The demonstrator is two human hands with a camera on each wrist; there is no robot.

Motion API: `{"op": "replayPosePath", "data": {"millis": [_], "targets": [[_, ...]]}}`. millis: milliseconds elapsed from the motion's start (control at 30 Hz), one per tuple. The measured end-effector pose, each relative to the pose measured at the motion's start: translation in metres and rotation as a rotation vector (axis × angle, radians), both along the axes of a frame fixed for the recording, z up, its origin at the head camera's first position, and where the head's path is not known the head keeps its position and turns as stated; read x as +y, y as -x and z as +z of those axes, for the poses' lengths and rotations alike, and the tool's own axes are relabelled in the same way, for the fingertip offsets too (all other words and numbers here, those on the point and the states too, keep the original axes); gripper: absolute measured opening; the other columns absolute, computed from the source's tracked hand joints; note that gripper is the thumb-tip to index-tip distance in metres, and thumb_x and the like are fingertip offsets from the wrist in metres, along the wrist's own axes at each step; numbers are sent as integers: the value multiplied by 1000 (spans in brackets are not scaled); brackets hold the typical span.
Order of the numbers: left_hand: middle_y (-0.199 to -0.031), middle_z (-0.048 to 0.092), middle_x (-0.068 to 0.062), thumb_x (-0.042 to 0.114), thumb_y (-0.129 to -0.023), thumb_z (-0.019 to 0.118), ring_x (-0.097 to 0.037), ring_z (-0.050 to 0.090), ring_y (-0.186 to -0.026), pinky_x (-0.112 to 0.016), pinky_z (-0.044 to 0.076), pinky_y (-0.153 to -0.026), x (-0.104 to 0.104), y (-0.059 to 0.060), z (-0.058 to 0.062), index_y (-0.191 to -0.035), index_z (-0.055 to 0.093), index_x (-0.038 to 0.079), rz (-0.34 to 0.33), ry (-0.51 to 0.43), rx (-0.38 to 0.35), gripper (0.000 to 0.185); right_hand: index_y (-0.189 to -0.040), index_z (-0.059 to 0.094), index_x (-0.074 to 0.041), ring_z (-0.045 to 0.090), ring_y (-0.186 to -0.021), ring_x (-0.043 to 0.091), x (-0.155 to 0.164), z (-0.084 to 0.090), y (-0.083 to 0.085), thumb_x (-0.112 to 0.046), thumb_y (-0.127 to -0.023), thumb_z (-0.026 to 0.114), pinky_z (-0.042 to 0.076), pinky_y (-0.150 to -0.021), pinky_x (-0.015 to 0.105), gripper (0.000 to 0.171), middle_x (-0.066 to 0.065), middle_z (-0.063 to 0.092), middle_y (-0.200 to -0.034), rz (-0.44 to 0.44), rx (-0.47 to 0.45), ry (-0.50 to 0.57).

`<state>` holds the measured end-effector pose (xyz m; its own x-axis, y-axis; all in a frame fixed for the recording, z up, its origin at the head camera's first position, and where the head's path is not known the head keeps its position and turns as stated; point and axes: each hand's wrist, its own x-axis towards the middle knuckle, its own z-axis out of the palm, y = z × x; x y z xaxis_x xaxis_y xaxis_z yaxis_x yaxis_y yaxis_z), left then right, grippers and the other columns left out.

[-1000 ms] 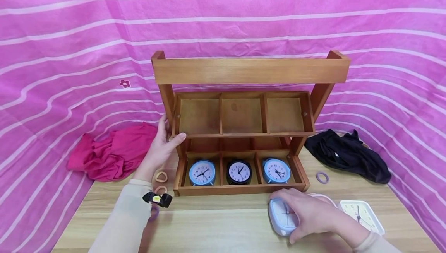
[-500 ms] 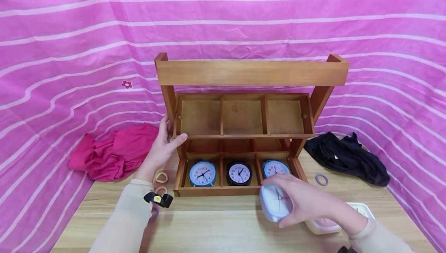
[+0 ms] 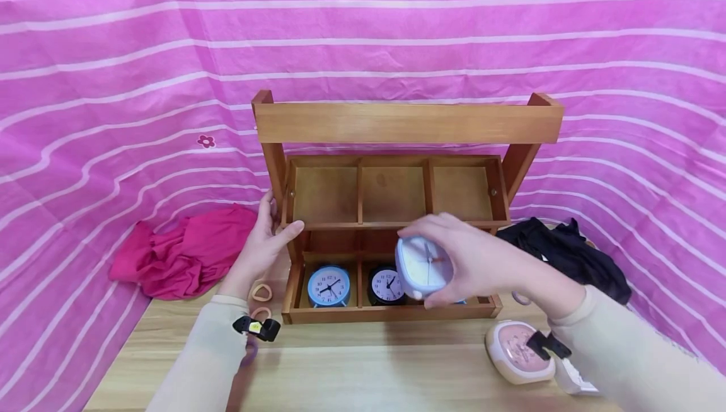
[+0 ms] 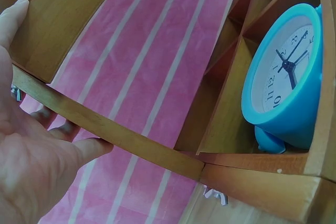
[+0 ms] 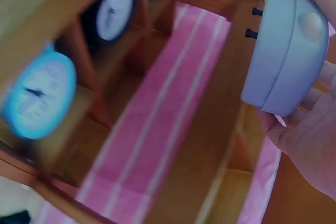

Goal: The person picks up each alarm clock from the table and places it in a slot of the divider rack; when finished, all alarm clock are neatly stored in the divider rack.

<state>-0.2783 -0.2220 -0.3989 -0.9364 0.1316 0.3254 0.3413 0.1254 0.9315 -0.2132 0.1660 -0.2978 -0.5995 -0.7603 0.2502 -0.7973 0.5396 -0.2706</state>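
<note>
A two-tier wooden rack point(image 3: 405, 123) stands on the table. My left hand point(image 3: 261, 248) grips its left side, thumb at the upper tray's front corner and fingers behind the post. My right hand point(image 3: 471, 257) holds a light-blue rounded-square alarm clock point(image 3: 422, 267), face towards me, in front of the lower tray and below the upper tray's edge. The lower tray bears a round blue clock point(image 3: 329, 286) on the left and a black clock point(image 3: 387, 285) in the middle. A second blue clock point(image 5: 44, 95), in the right compartment, is mostly hidden by my right hand in the head view.
A pink-faced clock point(image 3: 522, 349) and a partly covered white clock point(image 3: 575, 380) lie right of the rack. Pink cloth point(image 3: 187, 251) is bunched at left, black cloth point(image 3: 567, 254) at right. Tan bands point(image 3: 261, 292) lie near my left wrist. Pink striped fabric hangs behind.
My right hand has lifted the light-blue clock from the table at right and carried it up and left to the rack. The left hand has kept its place.
</note>
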Motion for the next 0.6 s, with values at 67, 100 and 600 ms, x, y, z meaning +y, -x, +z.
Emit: {"op": "replayPosePath", "data": {"millis": [67,100,600], "targets": [[-172,14,-14,9,-102,65,-27,12,-159,-50,15,-128,0,0,0,-166,5,16,1,0,-7,88,-146,57,-17,52,-121,16,-7,12,7,-46,-62,101,56,-89,37,99,-2,58,-139,-4,13,-2],[-172,14,-13,9,-102,66,-27,12,-159,-50,16,-128,0,-1,1,-166,5,17,1,1,-10,89,-146,57,-16,51,-122,17,-11,17,10,-46,-62,101,56,-89,37,99,-1,58,-140,-7,21,-4],[-170,21,-16,9,-103,65,-34,23,-156,-57,23,-125,2,-1,0,-166,7,18,3,0,-13,86,-147,58,-9,54,-126,25,-88,36,67,-54,-66,97,47,-106,43,100,8,61,-142,20,88,60]]}}
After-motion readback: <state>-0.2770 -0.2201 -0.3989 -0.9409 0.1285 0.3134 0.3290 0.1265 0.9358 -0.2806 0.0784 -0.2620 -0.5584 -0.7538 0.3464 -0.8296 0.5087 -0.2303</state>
